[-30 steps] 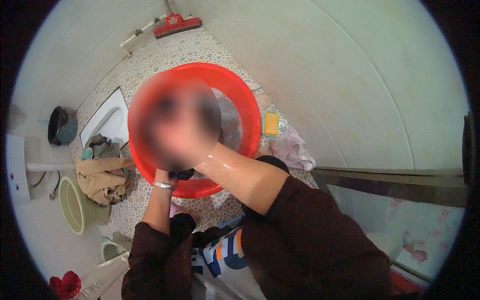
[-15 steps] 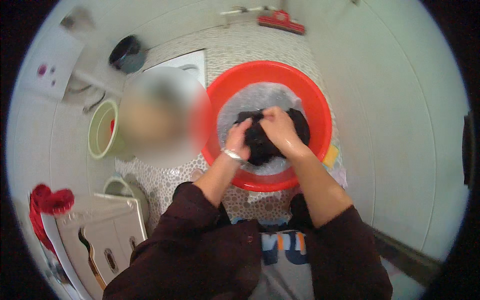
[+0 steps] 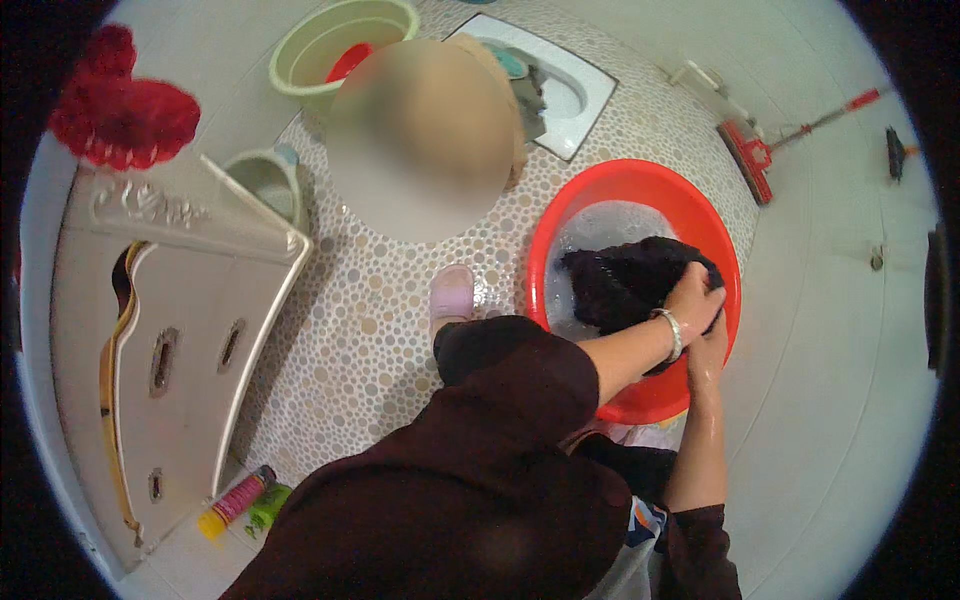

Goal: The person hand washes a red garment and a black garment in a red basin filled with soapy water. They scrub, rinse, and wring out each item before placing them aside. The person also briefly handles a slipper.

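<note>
A wet black cloth [image 3: 628, 285], which looks like a garment, lies bunched in a red basin [image 3: 708, 213] of foamy water [image 3: 612, 222]. My left hand [image 3: 692, 303], a bracelet at its wrist, has its fingers closed round the cloth's right end. Just below it, my right hand [image 3: 708, 352] grips the same end near the basin's right wall, its fingers partly covered by the left hand and the cloth. My two hands are close together. What the cloth's underside looks like is hidden.
A white squat toilet [image 3: 590, 80] is set in the pebble-patterned floor. Left of the basin is a large blurred shape [image 3: 425, 140]. A pale green tub [image 3: 345, 20] stands behind it. A red brush [image 3: 745, 165] leans by the right wall; a cream cabinet [image 3: 200, 330] stands left.
My view has swung to the left, so the basin now appears further right. Both hands have gone from the cloth's middle to its right end, close together.
</note>
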A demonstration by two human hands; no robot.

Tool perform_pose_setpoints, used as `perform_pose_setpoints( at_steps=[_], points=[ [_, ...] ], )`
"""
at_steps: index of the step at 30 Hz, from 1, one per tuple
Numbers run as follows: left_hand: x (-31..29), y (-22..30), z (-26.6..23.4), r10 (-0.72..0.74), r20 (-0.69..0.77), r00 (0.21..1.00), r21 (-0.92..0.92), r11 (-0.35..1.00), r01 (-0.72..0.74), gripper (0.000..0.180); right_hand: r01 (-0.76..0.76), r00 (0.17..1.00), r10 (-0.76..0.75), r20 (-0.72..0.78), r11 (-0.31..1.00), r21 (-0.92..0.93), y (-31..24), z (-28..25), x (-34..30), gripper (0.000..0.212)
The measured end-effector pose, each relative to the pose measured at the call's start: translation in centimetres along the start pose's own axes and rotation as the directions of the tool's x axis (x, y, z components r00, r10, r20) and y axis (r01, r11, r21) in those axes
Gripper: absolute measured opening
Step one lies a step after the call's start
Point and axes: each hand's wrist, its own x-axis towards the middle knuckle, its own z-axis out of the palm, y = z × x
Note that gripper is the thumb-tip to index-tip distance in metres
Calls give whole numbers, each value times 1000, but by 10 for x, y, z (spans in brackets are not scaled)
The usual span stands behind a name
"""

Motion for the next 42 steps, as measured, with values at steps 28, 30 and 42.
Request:
perform_pose_setpoints(
  at_steps=[28, 30, 42],
  points=[
    [-24, 24, -66, -92, 523, 847, 763, 494, -417, 33, -392, 901, 350, 255, 412, 823, 9, -35, 38, 28],
    [-23, 36, -73, -8, 460, 888, 758, 525, -388, 31, -367, 918, 322, 233, 463, 807, 7, -33, 36, 27],
    [8, -34, -83, -171, 483, 859, 561, 813, -154, 40, 152, 985, -170, 38, 946, 287, -71, -34, -25, 39]
  ],
)
